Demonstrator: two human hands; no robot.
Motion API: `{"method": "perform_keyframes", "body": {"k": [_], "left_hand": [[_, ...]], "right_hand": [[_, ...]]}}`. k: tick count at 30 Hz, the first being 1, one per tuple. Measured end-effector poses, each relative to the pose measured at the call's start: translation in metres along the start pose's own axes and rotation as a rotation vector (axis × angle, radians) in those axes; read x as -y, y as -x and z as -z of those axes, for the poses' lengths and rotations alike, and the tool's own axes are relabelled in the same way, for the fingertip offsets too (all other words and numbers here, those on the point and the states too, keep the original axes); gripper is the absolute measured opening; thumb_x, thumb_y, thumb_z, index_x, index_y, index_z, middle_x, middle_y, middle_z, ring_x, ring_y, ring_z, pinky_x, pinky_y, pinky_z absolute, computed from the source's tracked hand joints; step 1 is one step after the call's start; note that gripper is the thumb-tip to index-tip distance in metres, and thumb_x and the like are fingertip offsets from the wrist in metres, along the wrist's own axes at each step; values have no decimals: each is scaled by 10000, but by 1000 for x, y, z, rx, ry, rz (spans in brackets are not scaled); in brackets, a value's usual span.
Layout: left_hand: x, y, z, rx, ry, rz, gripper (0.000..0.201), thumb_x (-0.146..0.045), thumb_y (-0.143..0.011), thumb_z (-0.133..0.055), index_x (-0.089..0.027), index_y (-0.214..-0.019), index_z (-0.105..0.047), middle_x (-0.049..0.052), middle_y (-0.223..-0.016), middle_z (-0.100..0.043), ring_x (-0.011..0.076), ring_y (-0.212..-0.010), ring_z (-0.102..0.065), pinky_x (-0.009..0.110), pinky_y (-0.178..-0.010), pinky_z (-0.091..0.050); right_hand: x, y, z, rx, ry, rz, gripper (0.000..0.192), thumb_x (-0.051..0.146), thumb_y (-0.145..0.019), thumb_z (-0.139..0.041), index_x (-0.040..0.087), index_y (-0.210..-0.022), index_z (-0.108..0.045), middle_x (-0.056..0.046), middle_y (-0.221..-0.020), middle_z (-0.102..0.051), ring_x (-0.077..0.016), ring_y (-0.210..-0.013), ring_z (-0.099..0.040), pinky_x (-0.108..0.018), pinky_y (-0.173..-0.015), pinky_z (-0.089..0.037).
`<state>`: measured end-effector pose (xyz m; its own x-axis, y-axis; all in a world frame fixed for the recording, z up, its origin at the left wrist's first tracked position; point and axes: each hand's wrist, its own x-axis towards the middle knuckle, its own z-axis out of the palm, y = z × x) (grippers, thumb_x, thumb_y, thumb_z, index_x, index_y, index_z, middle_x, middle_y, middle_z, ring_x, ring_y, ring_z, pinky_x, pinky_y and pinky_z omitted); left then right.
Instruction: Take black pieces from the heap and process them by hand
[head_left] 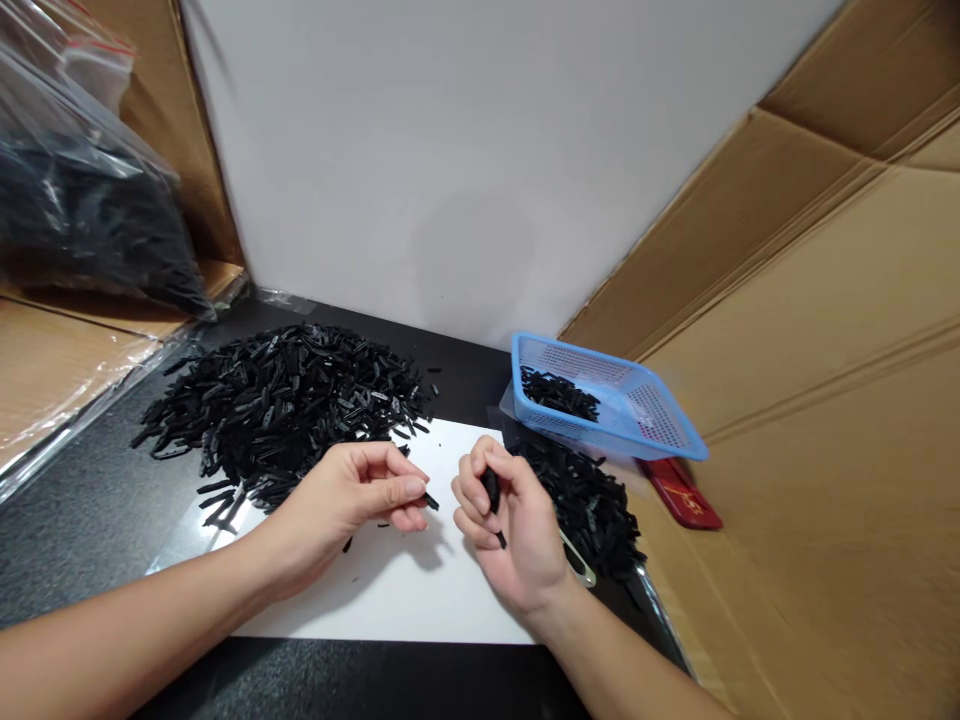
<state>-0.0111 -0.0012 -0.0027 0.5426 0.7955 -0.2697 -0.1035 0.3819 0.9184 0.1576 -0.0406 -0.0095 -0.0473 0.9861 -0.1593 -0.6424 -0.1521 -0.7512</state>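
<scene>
Head view: at the upper left of the frame a clear bag (75, 200) of black parts leans on cardboard. Below it, left of centre, a large heap of black parts (285, 410) lies on the dark surface (75, 520). At centre, over a white sheet (405, 590), the left hand (352, 495) pinches a small black part (430, 501) in its grip. Just right, the right hand (510, 520) holds a black piece (491, 488), grip clenched around it. Further right sit a smaller pile (592, 505) and a blue basket (637, 400).

Bright even light from above, soft shadows under hands, wide-angle stretch at edges, corners slightly blurred.
</scene>
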Motion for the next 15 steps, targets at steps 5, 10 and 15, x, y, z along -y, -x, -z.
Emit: {"method": "perform_keyframes", "body": {"k": [5, 10, 15], "left_hand": [[-1, 0, 2, -74, 17, -48, 188, -293, -754, -777, -156, -678, -673, -22, -560, -697, 82, -552, -607, 180, -603, -455], [-3, 0, 2, -51, 24, -92, 196, -300, -769, -769, -151, -686, -672, -24, -576, -689, 79, -548, -584, 180, -584, -448], [-3, 1, 1, -26, 51, -62, 249, -363, -766, -764, -143, -693, -673, -9, -585, -698, 77, -527, -570, 178, -555, -442]], "right_hand": [[-1, 1, 3, -7, 267, 63, 362, 444, -850, -640, 203, -638, -471, 95, -479, -368, -53, -400, -154, -179, -367, -129], [-5, 8, 1, -7, 883, 390, 123, 285, -775, -755, 211, -862, -707, 80, -506, -402, -97, -479, -355, -242, -502, -301], [-4, 10, 1, -48, 965, 458, 115, 300, -813, -699, 207, -814, -767, 18, -556, -552, -130, -508, -417, -272, -514, -342]]}}
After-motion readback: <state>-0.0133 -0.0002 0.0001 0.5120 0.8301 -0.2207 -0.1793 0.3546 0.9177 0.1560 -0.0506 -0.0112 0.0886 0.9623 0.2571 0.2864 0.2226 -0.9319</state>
